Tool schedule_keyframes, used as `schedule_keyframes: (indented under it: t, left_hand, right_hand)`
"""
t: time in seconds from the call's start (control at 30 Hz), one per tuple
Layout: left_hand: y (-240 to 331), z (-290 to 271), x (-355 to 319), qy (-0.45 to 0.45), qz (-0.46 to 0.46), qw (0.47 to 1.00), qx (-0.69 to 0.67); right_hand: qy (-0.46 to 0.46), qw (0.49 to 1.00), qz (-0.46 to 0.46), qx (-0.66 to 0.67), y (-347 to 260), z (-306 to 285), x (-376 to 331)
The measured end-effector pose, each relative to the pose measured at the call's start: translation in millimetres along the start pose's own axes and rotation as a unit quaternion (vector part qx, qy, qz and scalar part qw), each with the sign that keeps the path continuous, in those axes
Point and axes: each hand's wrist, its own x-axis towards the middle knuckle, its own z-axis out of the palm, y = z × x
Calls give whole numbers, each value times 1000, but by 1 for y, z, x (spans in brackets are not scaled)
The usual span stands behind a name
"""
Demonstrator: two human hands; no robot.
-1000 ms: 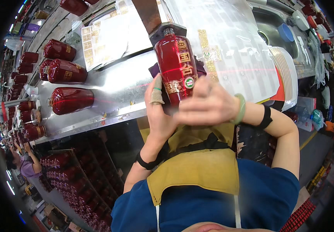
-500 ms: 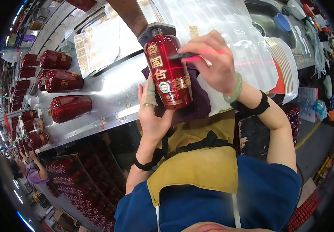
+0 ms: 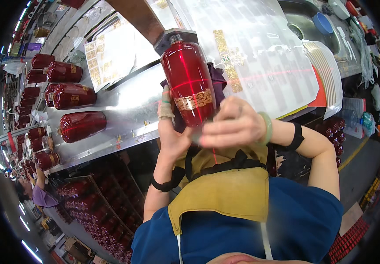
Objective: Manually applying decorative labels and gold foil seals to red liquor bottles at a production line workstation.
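Your left hand [image 3: 170,132] grips the lower part of a red glazed bottle [image 3: 189,81] from the left, with a dark purple cloth [image 3: 218,77] tucked behind it. Your right hand [image 3: 234,127] closes around the bottle's base from the right, fingers curled beneath the gold band. You hold the bottle up, tilted, neck away from you, above the metal surface [image 3: 128,105]. Further red bottles [image 3: 82,125] lie on their sides there, well apart to your left.

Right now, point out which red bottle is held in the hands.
The red bottle with a gold band, raised between left hand and right hand; the others lie on the metal table.
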Motion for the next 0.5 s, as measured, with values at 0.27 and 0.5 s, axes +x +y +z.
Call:
schedule_keyframes:
  t: [0.27, 0.5]
  left_hand:
    - [-11, -9, 0, -52, 14, 994, 92]
    - [3, -7, 1, -29, 48, 991, 120]
  right_hand:
    - [33, 995, 73, -51, 4, 2, -22]
    - [82, 973, 139, -165, 21, -14, -6]
